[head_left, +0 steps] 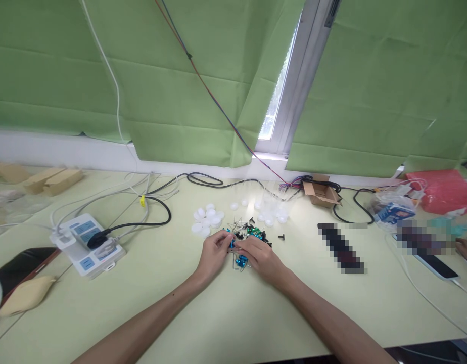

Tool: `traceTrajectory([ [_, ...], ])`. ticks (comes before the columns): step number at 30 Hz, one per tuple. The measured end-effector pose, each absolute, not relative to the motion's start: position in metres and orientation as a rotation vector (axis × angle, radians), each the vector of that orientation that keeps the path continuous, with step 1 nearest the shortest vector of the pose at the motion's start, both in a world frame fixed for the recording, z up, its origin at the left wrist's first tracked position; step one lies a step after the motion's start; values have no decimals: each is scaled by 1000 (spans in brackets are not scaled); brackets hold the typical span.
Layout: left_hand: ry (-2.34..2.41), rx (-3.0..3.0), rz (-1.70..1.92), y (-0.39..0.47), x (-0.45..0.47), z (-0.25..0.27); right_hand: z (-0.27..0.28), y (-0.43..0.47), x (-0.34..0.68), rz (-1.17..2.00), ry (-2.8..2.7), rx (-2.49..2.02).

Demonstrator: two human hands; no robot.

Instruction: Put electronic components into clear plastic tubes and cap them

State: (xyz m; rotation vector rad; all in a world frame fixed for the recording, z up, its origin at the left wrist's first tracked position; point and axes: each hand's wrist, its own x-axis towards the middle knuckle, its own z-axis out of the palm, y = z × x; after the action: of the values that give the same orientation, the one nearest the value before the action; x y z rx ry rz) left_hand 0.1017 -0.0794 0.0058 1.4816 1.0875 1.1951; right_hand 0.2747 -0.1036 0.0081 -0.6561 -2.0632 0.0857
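My left hand (214, 253) is closed in a pinch on a small blue part (232, 243) with a metallic sheen, whose exact kind I cannot make out. From the other side my right hand (261, 257) brings its closed fingertips to the same part, partly covering it. Around and behind the fingers lies a pile of small blue, green and black pieces (256, 232) with thin bent metal wires. Another blue piece (241, 261) rests on the table just below the hands. A small black T-shaped piece (281, 236) lies apart to the right.
White round caps (206, 220) are scattered behind the pile, with clear containers (273, 205) nearby. A power strip (87, 242) with cables stands left. Farther back is an open cardboard box (321, 193). Phones lie right, where another person's hand (466, 250) shows at the edge.
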Motion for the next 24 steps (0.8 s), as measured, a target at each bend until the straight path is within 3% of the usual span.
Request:
traceTrajectory([
  [16, 998, 1380, 1159, -86, 106, 16, 12, -105, 274, 78, -2077, -665],
  [24, 1017, 1447, 1166, -83, 104, 12, 12, -107, 275, 315, -2041, -650],
])
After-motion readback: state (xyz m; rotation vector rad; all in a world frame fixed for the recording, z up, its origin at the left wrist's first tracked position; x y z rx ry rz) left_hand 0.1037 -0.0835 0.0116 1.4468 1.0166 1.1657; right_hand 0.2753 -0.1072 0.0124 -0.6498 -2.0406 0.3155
